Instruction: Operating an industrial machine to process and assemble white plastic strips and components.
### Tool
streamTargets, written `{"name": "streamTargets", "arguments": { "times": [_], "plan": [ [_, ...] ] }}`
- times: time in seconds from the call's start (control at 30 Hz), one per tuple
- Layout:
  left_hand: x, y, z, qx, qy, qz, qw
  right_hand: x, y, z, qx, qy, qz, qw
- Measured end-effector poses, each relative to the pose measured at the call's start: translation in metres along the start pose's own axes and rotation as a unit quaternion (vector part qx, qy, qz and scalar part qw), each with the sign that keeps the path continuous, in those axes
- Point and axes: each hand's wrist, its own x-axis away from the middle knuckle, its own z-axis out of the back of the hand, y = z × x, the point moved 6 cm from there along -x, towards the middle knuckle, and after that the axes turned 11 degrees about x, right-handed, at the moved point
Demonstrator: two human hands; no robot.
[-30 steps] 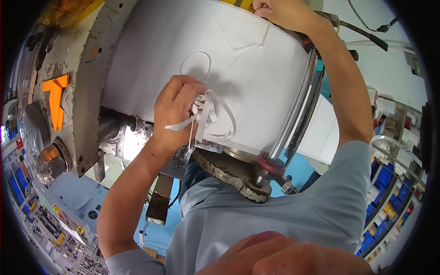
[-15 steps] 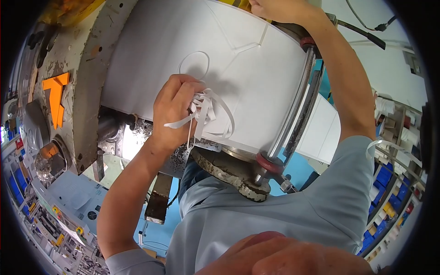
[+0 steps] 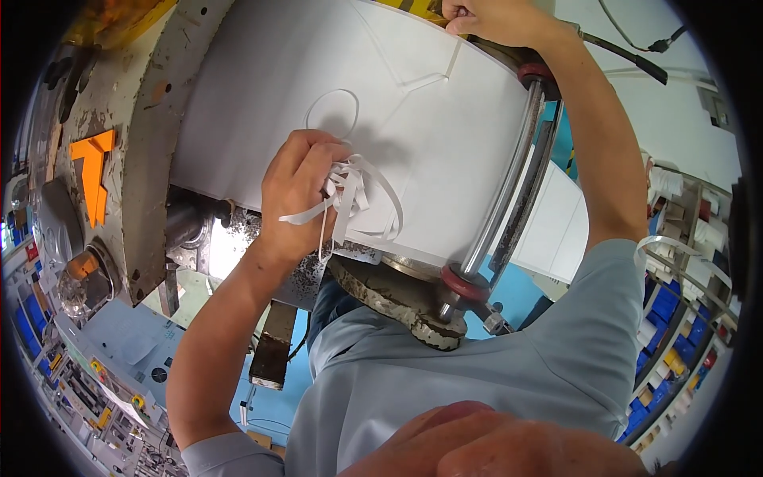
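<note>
- Head view: white strips point(image 3: 362, 199) bunched in the clenched left hand point(image 3: 298, 191), against the white sheet point(image 3: 334, 103).
- Right hand point(image 3: 489, 17) pinches a strip at the sheet's top edge.
- Cut outlines remain in the sheet; stripping appears partly complete.
- Metal roller point(image 3: 501, 199) runs alongside.

White sheet point(image 3: 318, 71) wraps the machine drum point(image 3: 151, 159) in front of me, lying flat against it. Thin cut strip point(image 3: 433, 75) peels off its surface; metal roller bar point(image 3: 509, 183) runs alongside the sheet edge.
</note>
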Motion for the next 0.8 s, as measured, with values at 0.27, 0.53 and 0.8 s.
{"name": "streamTargets", "arguments": {
  "times": [0.27,0.53,0.8],
  "plan": [
    [-0.002,0.003,-0.001,0.010,-0.001,0.006,1.000,-0.003,0.009,-0.001,-0.112,0.155,0.170,0.967],
    [-0.001,0.002,0.001,0.012,0.000,0.006,1.000,-0.024,0.012,-0.006,-0.195,0.063,-0.019,0.979],
    [-0.002,0.003,0.000,0.020,0.004,0.003,1.000,-0.025,0.005,-0.011,-0.316,0.057,-0.049,0.946]
  ]
}}
